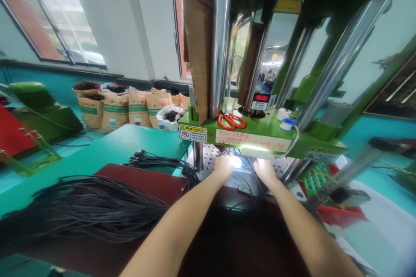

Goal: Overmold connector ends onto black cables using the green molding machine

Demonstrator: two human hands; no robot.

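Observation:
Both my hands reach into the gap of a green press (247, 127), above its perforated metal bed (208, 158). My left hand (223, 167) is closed at the left side of a shiny metal block (239, 163), its fingers curled out of sight. At the block's right side my right hand (264, 170) is closed too, and what lies within its fingers is hidden. Thin black cables (255, 173) run between the hands and hang toward me over the bed's front edge. A lit lamp tube (256, 152) shines just above the block.
Red-handled scissors (231, 121) and a blue-and-white spool (286, 124) lie on the press ledge. A large bundle of black cables (97, 207) covers the brown board (139, 175) at left. Chrome columns (220, 52) flank the gap. Filled paper sacks (115, 110) stand behind the green table (130, 138).

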